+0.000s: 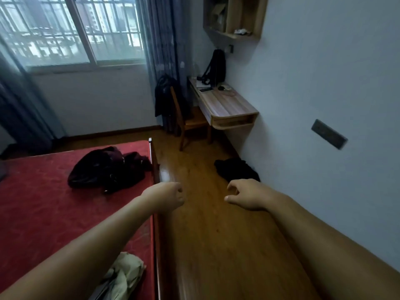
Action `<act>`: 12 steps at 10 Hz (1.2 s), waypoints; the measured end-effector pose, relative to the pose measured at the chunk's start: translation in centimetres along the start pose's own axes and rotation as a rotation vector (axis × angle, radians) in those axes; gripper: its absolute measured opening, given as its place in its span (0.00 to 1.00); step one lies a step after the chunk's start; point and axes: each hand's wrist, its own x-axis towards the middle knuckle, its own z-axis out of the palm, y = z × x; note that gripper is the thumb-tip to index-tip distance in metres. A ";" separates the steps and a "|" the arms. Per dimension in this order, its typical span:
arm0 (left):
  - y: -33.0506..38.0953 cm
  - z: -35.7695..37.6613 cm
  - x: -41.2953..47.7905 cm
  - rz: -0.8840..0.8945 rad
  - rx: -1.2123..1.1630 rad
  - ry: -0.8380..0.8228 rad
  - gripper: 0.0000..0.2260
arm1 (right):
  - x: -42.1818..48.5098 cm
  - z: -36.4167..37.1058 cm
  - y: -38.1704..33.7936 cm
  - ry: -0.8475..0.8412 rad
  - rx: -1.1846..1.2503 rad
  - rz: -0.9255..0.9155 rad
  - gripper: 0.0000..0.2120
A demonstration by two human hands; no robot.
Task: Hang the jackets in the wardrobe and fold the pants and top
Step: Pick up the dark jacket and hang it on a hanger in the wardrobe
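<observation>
Left hand point(166, 197): extended forward above the bed's wooden side rail, fingers loosely curled, holding nothing. Right hand point(246, 194): extended over the floor point(205, 234), fingers loosely curled, thumb out, holding nothing. Dark garment point(237, 169): crumpled on the floor against the wall, just beyond the right hand. Heap of dark jackets point(108, 169): on the red bed point(43, 202), beyond the left hand. Pale green garment point(125, 276): bunched on the bed's near edge, under the left forearm. Dark jacket point(165, 94): draped over the back of a wooden chair point(190, 124) at the desk point(225, 107). Black backpack point(215, 66): upright on the desk, against the wall.
</observation>
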 end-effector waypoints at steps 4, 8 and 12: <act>2.5 -1.3 12.5 -0.351 -0.170 0.088 0.18 | 19.4 -8.8 5.8 -0.145 -0.162 -0.272 0.28; -6.3 -3.4 19.4 -0.636 -0.339 0.147 0.21 | 35.8 -12.0 -4.2 -0.236 -0.324 -0.602 0.20; -26.7 -8.1 31.1 -0.772 -0.531 0.172 0.20 | 58.5 -11.6 -22.6 -0.360 -0.510 -0.696 0.23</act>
